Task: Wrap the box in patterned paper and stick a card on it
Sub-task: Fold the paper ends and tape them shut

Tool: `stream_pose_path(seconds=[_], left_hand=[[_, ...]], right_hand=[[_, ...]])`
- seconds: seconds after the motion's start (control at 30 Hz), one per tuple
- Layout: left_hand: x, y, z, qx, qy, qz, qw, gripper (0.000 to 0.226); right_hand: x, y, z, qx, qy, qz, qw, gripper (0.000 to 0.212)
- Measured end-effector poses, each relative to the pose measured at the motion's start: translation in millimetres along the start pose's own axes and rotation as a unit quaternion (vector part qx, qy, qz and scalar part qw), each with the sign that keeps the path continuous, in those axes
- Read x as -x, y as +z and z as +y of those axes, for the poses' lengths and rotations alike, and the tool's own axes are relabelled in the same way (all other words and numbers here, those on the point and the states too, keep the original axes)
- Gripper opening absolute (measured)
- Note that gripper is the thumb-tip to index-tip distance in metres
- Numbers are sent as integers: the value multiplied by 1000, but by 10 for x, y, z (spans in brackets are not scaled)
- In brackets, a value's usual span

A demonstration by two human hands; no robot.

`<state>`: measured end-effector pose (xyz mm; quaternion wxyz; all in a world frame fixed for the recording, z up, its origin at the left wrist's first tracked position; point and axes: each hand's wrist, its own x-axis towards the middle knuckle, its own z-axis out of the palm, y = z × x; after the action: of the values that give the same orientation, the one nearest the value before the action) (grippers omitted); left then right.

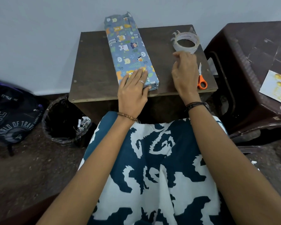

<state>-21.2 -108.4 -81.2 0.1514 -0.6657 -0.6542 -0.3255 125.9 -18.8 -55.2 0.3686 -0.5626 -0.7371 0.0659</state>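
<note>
Left hand [133, 86] flat on the wrapped box's [128, 51] near end; right hand [184, 72] hovers, fingers loosely curled, near the tape roll [186, 43] and scissors [201, 78] on the worktop [91, 70].

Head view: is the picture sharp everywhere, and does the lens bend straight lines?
Head view: the wrapped box and the left hand on it are sharp; the right hand near the tape roll looks slightly soft; the table edges bow from wide-angle distortion; light is soft and even, with no hard shadows or strong glare.
</note>
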Motion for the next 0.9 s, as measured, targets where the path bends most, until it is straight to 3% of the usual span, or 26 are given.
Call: stream_pose_path(seconds=[0.13, 0.33, 0.53, 0.67, 0.9], left_hand=[[-14, 26, 4, 8, -8, 14, 1000, 41], [-44, 44, 1, 11, -7, 22, 1000, 40], [-37, 12, 9, 18, -16, 20, 1000, 41], [-56, -6, 34, 24, -28, 9, 999, 42], [-92, 24, 24, 27, -40, -8, 999, 44]], right_hand=[[-318, 125, 64, 87, 12, 16, 996, 38], [-623, 300, 166, 4, 52, -55, 997, 54], [-521, 249, 196, 29, 42, -45, 998, 28], [-339, 123, 170, -5, 50, -51, 997, 29], [-192, -7, 116, 31, 29, -35, 998, 13]])
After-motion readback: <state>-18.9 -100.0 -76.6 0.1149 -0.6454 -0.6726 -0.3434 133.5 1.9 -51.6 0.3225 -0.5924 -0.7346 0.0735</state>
